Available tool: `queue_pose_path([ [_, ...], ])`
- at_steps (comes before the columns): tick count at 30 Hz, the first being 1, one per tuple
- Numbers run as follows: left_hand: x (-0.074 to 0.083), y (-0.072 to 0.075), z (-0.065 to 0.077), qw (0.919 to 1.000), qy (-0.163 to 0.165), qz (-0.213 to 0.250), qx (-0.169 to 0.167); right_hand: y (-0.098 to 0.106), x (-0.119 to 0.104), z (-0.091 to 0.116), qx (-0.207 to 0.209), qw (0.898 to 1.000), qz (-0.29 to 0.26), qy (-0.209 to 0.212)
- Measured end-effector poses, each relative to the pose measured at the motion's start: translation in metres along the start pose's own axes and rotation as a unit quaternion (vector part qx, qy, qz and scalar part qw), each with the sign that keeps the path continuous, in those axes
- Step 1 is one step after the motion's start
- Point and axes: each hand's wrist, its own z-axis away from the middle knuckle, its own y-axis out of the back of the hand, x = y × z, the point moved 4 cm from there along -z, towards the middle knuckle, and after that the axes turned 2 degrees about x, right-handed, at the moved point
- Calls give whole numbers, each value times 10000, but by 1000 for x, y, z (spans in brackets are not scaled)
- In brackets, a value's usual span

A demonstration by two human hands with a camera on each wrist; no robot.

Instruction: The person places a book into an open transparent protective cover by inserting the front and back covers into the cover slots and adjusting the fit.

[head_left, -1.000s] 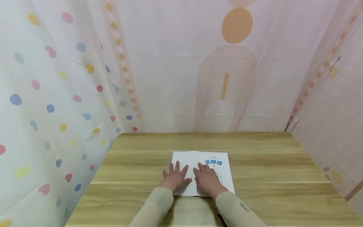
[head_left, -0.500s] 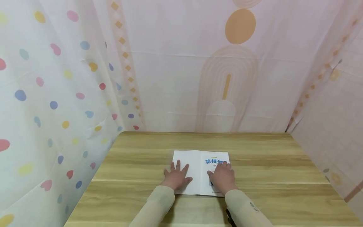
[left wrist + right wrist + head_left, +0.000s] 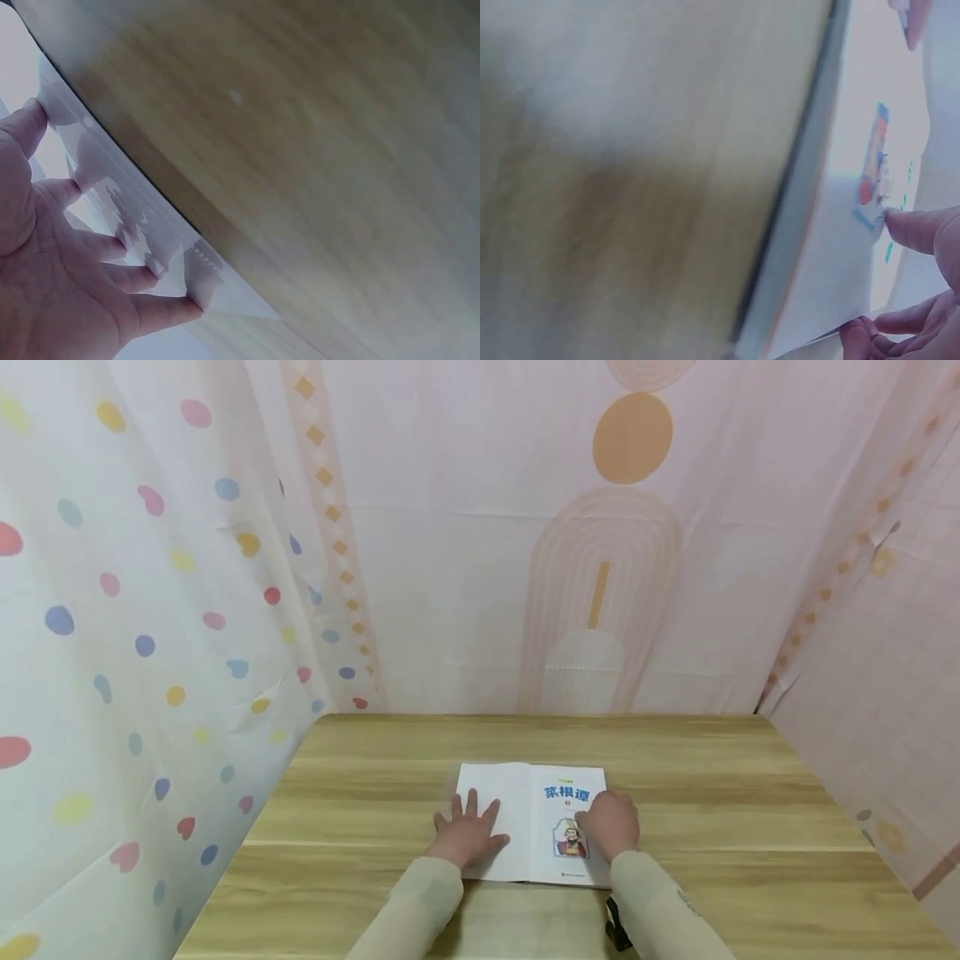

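A book [image 3: 517, 785] lies spread on the wooden table, its left page blank white. Blue Chinese characters head its right page [image 3: 551, 860], above a small coloured picture [image 3: 572, 839] of a bearded figure. My left hand [image 3: 463, 839] rests on the left page with fingers spread; in the left wrist view its fingertips touch the glossy white flap [image 3: 161, 217] near the outer edge. At the right page's outer edge is my right hand [image 3: 615, 822]. In the right wrist view its thumb [image 3: 915, 229] lies on the page while the other fingers curl at the edge, pinching the page.
The wood-grain table [image 3: 360, 793] extends around the book on every side. Behind it hangs a pale patterned curtain [image 3: 450, 610], with a dotted curtain [image 3: 187, 668] on the left. A black strap [image 3: 617, 927] shows under the right sleeve.
My right hand has moved from near the centre fold to the book's right edge, uncovering the title and picture, and its fingers have curled. The left hand stays on the left page.
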Motion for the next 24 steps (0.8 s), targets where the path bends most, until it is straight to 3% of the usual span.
queue_pose_path([
  [9,0,-3,1,10000,5,0,51,10,6,-3,-298,9937,-990,-425],
  [18,1,-4,-1,9997,-70,-130,174,7,18,-13,-265,9926,-1075,-494],
  [24,1,-3,-3,9997,-52,-181,156,6,19,-14,-390,9857,-1458,-743],
])
